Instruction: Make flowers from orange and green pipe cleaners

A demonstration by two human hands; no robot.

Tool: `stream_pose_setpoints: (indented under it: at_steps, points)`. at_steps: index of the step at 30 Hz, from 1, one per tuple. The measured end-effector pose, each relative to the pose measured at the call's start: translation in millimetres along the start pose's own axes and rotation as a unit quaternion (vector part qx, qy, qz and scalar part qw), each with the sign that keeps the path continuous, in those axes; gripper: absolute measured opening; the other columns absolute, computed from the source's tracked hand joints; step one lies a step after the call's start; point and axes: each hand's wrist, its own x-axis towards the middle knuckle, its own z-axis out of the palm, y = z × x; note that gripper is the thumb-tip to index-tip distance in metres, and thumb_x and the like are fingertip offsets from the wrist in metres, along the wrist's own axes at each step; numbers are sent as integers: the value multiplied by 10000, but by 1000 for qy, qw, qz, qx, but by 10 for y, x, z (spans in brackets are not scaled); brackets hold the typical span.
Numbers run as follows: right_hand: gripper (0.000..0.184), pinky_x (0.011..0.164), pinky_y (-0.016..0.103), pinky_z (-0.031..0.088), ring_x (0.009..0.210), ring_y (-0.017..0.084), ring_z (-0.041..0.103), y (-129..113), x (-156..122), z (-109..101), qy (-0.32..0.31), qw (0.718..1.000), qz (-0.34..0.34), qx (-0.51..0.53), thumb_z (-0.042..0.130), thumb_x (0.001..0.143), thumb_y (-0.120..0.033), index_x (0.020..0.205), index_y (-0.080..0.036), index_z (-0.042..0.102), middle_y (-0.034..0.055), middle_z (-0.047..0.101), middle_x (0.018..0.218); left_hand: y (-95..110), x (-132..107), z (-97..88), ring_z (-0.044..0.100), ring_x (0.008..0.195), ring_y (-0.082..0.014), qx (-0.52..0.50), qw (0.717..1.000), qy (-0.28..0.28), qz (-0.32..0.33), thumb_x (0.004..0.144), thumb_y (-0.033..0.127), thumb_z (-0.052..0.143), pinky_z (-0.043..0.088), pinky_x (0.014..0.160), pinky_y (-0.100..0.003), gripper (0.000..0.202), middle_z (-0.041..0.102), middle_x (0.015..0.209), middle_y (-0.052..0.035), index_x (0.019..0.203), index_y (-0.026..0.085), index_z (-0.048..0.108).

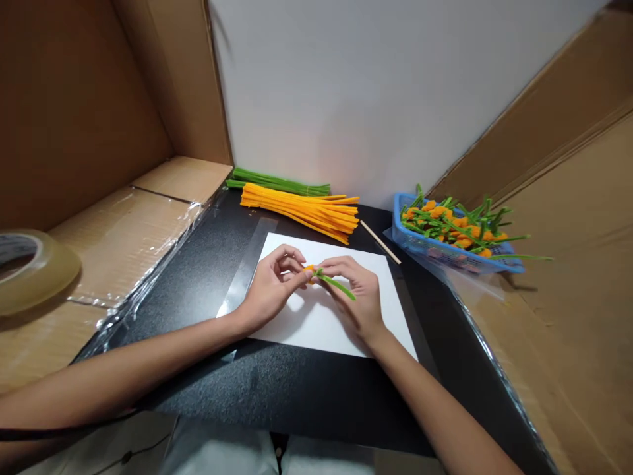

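Right now, the left hand [271,285] and the right hand [354,295] are both closed in a fingertip grip above a white rectangular sheet of paper [316,323], and neither has let go. Between them they pinch a bright green fuzzy pipe cleaner [337,285], with a small orange fuzzy piece [309,268] at the end nearest the left hand. The green length sticks out toward 4 o'clock past the right hand's fingers.

The sheet lies on a black speckled table [277,389], with a long translucent strip [246,267] along its 9 o'clock edge. Seen from the sheet, a bundle of green pipe cleaners [277,181] sits at 11 o'clock beside a white wall panel [370,99], just behind a loose fan of orange pipe cleaners [301,211] at 12 o'clock. A thin wooden stick [380,241] lies at 1 o'clock. At 2 o'clock, a blue plastic basket [445,254] holds a heap of orange-and-green pipe-cleaner flowers [450,227]. At 9 o'clock, a roll of clear adhesive tape [34,272] rests on flattened brown cardboard [123,251].
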Motion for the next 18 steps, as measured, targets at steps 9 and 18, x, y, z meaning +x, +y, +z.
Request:
stream_pose_setpoints:
  at_steps: [9, 18]
  points:
    - [207, 872, 379, 594, 994, 223, 725, 44, 325, -531, 196, 975, 79, 67, 782, 805, -364, 910, -190, 742, 103, 771, 1059, -35, 326, -382, 672, 1050, -232, 361, 923, -15, 133, 943, 419, 570, 562, 908, -392, 363, 678, 1183, -103, 1227, 195, 538]
    - [267, 979, 547, 472, 991, 347, 675, 151, 887, -2255, 280, 879, 125, -366, 834, 658, -413, 701, -164, 749, 171, 748, 913, -126, 1307, -1028, 603, 1022, -316, 669, 723, -24, 171, 940, 327, 422, 496, 886, -426, 250, 682, 1065, -126, 971, 189, 629]
